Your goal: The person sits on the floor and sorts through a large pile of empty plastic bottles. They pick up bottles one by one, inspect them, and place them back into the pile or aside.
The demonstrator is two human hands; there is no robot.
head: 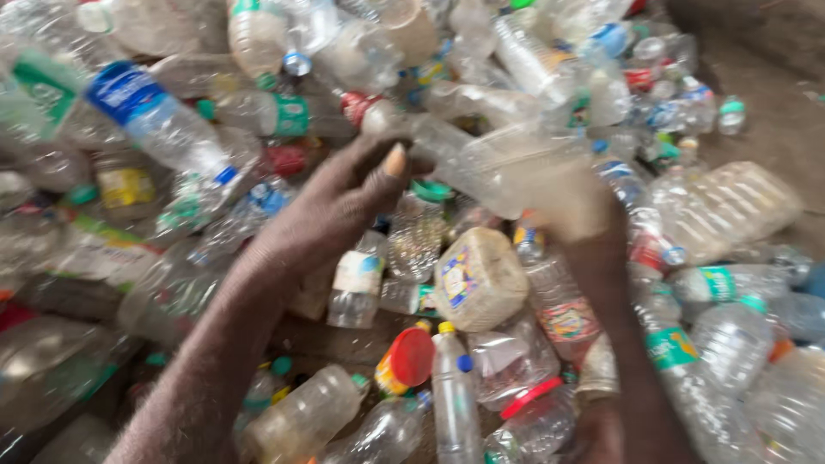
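Both arms reach forward; left hand [339, 202] pinches neck of clear bottle [490, 167], right hand [580, 215] grips its body, blurred. Below bottle: square tub [479, 279], red lid [411, 357]; upper left: blue-label bottle [163, 120].

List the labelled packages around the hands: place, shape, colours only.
Clear bottle, upper left: lying tilted, blue label band.
Squat tub, centre below the hands: cream, blue-and-yellow label patch.
Jar, lower centre: yellow body, round red lid.
Bottle, right of the forearm: clear, green label band.
Clear container: held by left hand and right hand; blurred.
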